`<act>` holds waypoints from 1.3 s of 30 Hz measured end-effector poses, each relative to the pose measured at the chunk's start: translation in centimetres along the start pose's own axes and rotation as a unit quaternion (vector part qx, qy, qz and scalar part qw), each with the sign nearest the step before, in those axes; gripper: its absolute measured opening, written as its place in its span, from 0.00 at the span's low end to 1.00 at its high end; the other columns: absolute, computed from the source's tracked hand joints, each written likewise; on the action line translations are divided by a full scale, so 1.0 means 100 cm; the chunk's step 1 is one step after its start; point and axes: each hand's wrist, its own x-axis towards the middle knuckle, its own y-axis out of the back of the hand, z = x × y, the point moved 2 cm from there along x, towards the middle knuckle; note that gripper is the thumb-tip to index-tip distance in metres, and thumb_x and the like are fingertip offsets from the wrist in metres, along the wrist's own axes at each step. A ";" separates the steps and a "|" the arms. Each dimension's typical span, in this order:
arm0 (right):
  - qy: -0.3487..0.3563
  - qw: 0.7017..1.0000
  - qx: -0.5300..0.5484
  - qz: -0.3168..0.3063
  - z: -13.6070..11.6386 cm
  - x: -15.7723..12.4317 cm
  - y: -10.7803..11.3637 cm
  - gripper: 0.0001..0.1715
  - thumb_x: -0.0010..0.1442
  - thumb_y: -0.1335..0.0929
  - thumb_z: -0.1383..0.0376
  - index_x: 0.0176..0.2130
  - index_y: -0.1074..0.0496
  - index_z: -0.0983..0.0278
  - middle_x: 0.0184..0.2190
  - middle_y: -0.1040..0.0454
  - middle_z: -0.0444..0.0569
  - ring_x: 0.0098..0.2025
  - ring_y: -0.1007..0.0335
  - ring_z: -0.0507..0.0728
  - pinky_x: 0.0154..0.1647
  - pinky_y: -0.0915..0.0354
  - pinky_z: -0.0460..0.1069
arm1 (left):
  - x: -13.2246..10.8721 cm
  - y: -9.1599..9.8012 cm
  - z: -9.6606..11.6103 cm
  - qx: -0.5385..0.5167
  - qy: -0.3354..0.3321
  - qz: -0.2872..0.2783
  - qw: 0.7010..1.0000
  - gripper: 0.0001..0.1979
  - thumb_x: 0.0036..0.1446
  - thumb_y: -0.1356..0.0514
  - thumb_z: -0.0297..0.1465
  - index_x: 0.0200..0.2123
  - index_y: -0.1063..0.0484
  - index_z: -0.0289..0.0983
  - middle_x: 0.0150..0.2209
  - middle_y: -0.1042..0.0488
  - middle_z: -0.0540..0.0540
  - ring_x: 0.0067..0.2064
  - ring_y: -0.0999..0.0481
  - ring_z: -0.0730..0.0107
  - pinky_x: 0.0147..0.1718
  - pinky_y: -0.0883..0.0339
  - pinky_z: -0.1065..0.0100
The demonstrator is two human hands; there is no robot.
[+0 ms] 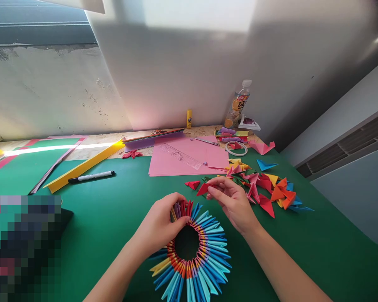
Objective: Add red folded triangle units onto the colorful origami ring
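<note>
A ring of folded paper pieces (212, 241), mostly blue with some red, yellow and purple, lies on the green table top in front of me. My left hand (164, 220) grips its upper left part, thumb on the inner edge and fingers over the outer side. Between the thumb and fingertips of my right hand (231, 201) is a red folded paper piece (203, 189), held just above the ring's upper right. Close beyond it a second red folded piece (192, 184) rests on the table. Part of the ring is hidden under my left hand.
Loose folded pieces (266, 205) are heaped to the right. Pink paper (164, 161) with a clear ruler (181, 156) lies behind, near a tape roll (236, 148), glue stick (189, 118) and bottle (237, 105). A marker (91, 176) and yellow strip (82, 167) are left.
</note>
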 end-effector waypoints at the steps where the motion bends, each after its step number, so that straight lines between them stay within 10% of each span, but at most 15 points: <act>1: -0.005 1.000 0.008 -0.008 0.000 0.000 -0.001 0.09 0.49 0.28 0.62 0.33 0.27 0.62 0.29 0.27 0.45 0.29 0.31 0.51 0.34 0.32 0.48 | 0.000 0.000 0.000 0.000 -0.001 0.000 1.000 0.08 0.51 0.41 0.29 0.37 0.34 0.39 0.34 0.27 0.50 0.35 0.30 0.67 0.35 0.37 0.68; 39: -0.086 0.996 -0.009 0.002 0.005 -0.002 -0.007 0.15 0.42 0.25 0.60 0.32 0.24 0.65 0.30 0.22 0.50 0.34 0.26 0.58 0.39 0.29 0.53 | 0.002 0.000 0.000 0.012 0.012 -0.007 1.000 0.11 0.51 0.40 0.34 0.39 0.32 0.39 0.36 0.27 0.48 0.37 0.29 0.65 0.37 0.36 0.65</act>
